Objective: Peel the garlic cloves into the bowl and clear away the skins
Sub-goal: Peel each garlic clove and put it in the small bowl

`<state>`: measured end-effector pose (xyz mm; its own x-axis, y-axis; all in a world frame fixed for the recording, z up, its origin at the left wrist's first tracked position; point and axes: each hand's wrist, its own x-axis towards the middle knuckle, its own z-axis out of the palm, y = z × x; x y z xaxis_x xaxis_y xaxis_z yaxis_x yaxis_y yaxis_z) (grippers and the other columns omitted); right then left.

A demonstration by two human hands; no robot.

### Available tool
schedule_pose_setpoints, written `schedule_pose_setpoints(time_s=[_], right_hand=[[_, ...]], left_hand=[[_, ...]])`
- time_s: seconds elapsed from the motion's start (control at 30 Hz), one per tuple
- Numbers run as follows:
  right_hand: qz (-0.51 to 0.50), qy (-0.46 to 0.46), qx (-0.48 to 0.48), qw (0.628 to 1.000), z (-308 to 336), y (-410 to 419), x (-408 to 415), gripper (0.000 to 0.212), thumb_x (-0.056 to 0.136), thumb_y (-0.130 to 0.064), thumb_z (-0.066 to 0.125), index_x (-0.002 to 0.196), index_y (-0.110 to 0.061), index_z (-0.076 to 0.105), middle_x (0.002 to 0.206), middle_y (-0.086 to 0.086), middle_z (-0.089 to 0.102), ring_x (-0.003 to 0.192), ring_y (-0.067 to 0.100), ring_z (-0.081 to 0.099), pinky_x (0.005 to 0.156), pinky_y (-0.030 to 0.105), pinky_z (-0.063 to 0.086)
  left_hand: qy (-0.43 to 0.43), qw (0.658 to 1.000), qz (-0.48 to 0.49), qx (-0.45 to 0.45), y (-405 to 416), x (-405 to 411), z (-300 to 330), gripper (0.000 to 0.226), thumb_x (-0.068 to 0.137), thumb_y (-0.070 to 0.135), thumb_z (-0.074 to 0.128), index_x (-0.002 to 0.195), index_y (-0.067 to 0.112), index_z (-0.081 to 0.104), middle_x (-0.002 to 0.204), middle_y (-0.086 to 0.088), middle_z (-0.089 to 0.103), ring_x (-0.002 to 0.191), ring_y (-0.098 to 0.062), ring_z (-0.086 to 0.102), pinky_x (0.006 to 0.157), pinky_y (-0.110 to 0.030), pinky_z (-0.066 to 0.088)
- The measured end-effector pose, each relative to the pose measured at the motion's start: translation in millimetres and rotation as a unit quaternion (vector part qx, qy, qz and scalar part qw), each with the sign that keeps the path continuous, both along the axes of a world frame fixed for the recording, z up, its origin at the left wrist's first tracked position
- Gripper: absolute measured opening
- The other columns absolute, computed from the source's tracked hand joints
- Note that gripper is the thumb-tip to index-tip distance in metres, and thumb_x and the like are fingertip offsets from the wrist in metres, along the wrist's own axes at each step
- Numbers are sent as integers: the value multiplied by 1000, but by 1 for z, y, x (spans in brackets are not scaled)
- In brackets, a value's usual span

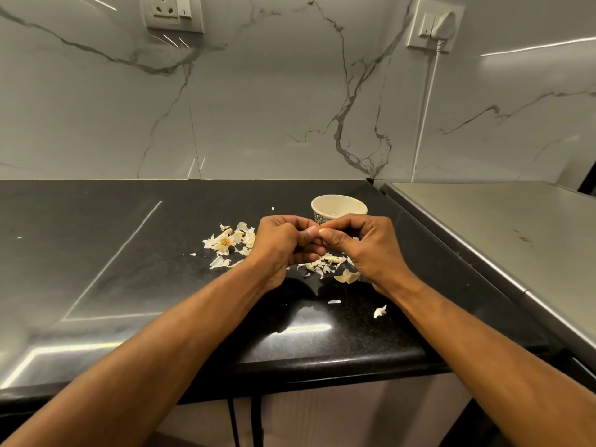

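Garlic clove (pixel 320 232) pinched at frame centre between left hand (pixel 280 243) and right hand (pixel 361 245), both grips clenched on it, bowl (pixel 338 207) set just behind, skins (pixel 227 243) scattered on black table (pixel 113 253) beneath.

No readable text, label, brand, number or sign shows anywhere in view
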<state>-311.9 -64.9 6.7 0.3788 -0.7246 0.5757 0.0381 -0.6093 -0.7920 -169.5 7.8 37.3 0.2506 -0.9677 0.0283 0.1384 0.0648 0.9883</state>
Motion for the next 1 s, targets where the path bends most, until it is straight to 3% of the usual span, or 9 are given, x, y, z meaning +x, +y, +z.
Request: schedule_pose_setpoints(time_s=[0.1,0.27,0.53,0.63,0.83,0.9,1.0], right_hand=[[3,11,-18,1000,0,2,2,10,82,-6,76,91,-1,76,84,7,76,82,18,72,81,34,58],[25,17,-22,999,0,3,2,9,82,-3,75,91,-6,77,87,7,76,84,22,73,84,41,59],[-8,-1,-5,1000,0,-1,-5,8,82,-9,76,89,-12,77,87,4,76,88,23,72,87,49,57],[-11,13,-21,1000,-1,-2,-5,8,84,-6,74,91,-8,77,86,5,75,85,20,72,84,42,58],[6,38,-74,996,0,-1,-1,11,82,-5,75,91,-11,76,86,0,74,82,10,70,80,25,55],[9,41,-76,996,0,-1,-1,12,82,-3,75,91,-11,76,86,0,74,83,11,70,81,29,56],[10,44,-71,996,-2,-3,0,11,83,-5,75,93,-6,77,89,5,75,86,20,72,85,46,58]], left_hand=[[9,1000,3,10,1,1,1,16,92,-6,53,81,-3,65,57,-10,62,47,-15,62,44,-20,52],[-1,999,-14,35,1,2,1,21,96,0,51,78,2,63,57,-7,60,46,-13,59,43,-19,49],[22,997,-70,1,3,5,1,11,94,8,57,92,2,66,68,-7,62,53,-12,65,44,-18,51],[1,997,-71,1,4,4,0,7,90,8,63,89,2,68,69,-8,65,57,-14,66,45,-18,52],[8,998,-55,38,4,4,4,15,92,-3,55,81,2,65,66,-12,65,52,-15,66,43,-17,50],[1,998,-43,41,4,4,4,18,93,-5,52,80,1,64,61,-10,64,50,-15,64,42,-17,49],[-9,999,-28,43,2,2,4,20,93,-6,50,80,1,63,58,-8,62,47,-14,62,41,-17,48]])
